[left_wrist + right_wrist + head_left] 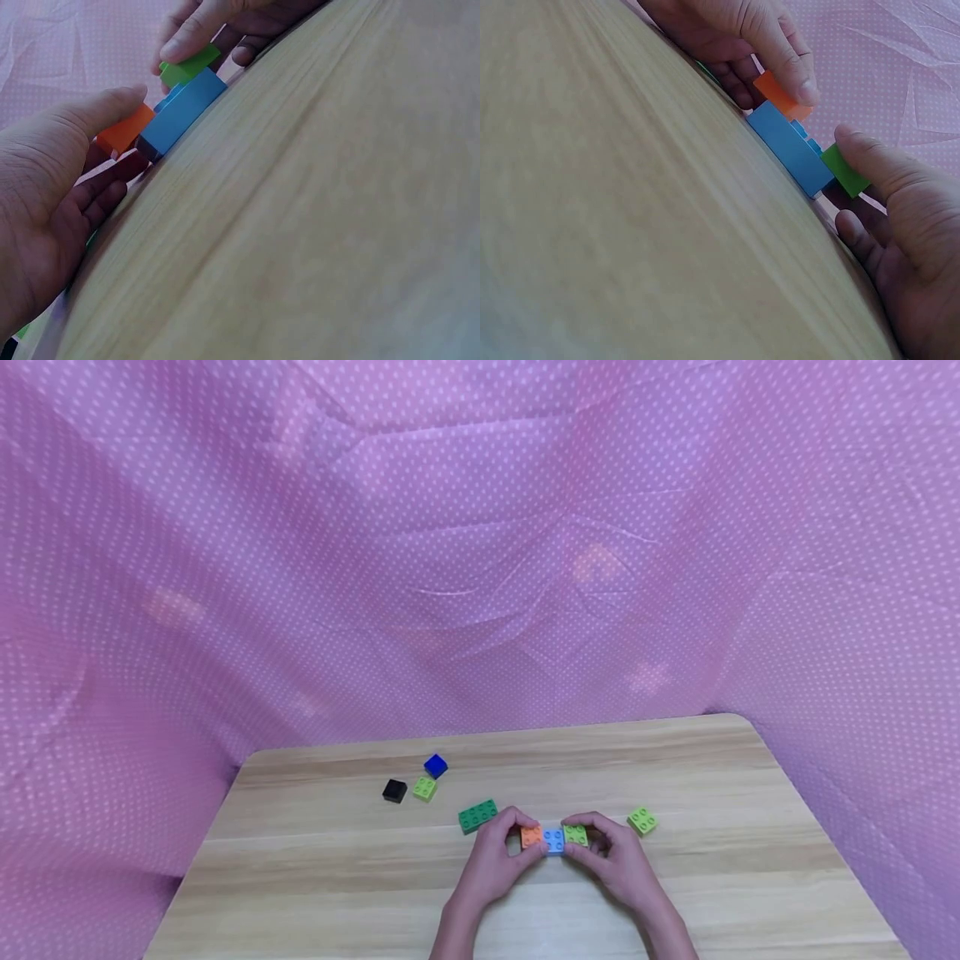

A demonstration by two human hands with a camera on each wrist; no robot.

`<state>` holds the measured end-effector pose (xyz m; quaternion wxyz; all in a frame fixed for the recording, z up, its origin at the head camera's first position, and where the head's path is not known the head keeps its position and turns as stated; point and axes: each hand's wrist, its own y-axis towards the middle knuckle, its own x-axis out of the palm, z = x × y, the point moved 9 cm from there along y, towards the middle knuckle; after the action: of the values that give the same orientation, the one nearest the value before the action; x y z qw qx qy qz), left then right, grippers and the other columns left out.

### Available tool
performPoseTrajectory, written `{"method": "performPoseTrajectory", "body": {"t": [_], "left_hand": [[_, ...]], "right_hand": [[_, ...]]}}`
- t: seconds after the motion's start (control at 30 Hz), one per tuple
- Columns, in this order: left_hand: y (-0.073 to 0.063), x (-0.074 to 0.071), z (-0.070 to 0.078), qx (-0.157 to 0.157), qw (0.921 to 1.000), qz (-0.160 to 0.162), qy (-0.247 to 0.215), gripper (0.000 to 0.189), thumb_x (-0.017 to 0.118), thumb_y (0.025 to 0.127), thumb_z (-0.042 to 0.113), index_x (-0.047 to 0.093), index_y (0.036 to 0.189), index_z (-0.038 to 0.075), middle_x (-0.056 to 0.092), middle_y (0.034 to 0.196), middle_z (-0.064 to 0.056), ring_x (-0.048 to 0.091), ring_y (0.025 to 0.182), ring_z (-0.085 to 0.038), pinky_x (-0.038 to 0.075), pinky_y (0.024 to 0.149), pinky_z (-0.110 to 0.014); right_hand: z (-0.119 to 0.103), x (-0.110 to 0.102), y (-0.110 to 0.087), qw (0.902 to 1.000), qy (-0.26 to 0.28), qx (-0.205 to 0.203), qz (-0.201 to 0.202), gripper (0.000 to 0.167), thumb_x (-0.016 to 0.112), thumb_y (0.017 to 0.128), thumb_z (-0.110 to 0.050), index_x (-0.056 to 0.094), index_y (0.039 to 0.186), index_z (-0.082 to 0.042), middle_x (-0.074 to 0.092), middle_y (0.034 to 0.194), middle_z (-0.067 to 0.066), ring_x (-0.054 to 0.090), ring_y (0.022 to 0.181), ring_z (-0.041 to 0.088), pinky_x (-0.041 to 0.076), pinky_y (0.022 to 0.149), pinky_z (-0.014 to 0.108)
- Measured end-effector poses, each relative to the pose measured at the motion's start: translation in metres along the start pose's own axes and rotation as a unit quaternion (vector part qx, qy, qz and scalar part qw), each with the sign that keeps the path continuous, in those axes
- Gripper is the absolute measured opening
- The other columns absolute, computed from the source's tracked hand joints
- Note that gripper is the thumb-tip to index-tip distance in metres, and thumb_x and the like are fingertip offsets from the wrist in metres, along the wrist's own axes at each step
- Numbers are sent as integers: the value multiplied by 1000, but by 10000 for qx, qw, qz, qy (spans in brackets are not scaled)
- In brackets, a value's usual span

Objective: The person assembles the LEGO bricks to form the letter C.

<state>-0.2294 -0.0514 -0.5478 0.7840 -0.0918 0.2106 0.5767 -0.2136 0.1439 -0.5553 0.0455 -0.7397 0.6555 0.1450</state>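
1. Lying across the near middle of the desk [675, 760], the blue brick [553, 841] runs left to right between both hands.
2. The left hand [491, 860] pinches the orange brick [530, 835] on its left end.
3. The right hand [615, 860] pinches the light green brick [576, 834] on its right end.

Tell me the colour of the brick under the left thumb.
Orange brick, pinched by the left hand; the left wrist view shows it best.
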Motion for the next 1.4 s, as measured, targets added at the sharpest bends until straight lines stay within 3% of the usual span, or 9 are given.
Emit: {"method": "performPoseTrajectory", "body": {"t": [0.23,0.43,0.53,0.7,0.83,0.93,1.03,1.17,1.4], "left_hand": [[0,-5,-1,13,9998,174,13,30,87,90,32,70,114,24,71,114,13,66,111,-8,56,102,-31],[-8,-32,5,910,9908,852,-528,28,84,93,19,72,118,11,75,116,-6,72,106,-18,61,95,-35],[-17,-68,-5,967,9764,1704,-913,21,81,94,12,73,113,9,76,110,-12,75,98,-26,65,86,-38],[-42,-144,-44,180,9340,3497,-714,21,80,95,10,73,114,11,74,112,-8,76,86,-31,65,71,-29],[-60,-186,-68,-473,9027,4273,-178,34,80,94,8,69,126,11,70,127,-7,74,93,-33,62,71,-24],[-62,-199,-77,-736,9011,4263,304,43,80,94,8,66,134,11,66,137,-10,69,112,-37,60,92,-35],[-56,-198,-80,-762,9148,3896,746,49,79,92,6,64,139,7,58,147,-18,56,134,-43,45,113,-55],[-47,-189,-79,-784,9264,3427,1348,51,80,91,7,66,139,6,53,153,-23,45,141,-49,34,115,-69],[-45,-187,-77,-883,9188,3519,1553,40,83,90,6,70,127,2,64,138,-23,54,131,-47,41,111,-64]], "right_hand": [[-2,0,1,9999,-67,-16,78,33,86,88,-22,76,119,-20,76,104,-3,59,69,12,51,61,24],[-1,-1,0,9998,-153,95,119,33,87,87,-22,76,118,-22,76,103,-2,59,70,12,51,60,24],[2,-1,-1,9996,-154,222,123,34,88,86,-22,77,118,-23,75,103,-3,59,70,12,52,61,24],[5,0,-3,9994,-140,294,120,33,89,85,-21,77,117,-24,75,104,-5,59,69,12,52,61,24],[2,2,-2,9998,-89,180,85,34,88,86,-21,77,117,-21,75,104,-4,58,69,11,51,60,24],[-1,3,-1,9999,-43,114,74,34,88,86,-21,76,118,-20,75,106,-2,58,69,11,51,59,24],[-2,3,-1,9999,-29,129,71,33,88,87,-22,76,118,-21,75,106,-2,58,70,11,50,60,23],[-2,3,0,9998,-32,158,63,33,88,87,-22,76,117,-21,75,105,-2,58,70,11,50,60,23],[-2,1,1,9998,25,201,55,33,87,87,-24,76,117,-21,75,106,-2,57,71,11,49,60,22]]}}
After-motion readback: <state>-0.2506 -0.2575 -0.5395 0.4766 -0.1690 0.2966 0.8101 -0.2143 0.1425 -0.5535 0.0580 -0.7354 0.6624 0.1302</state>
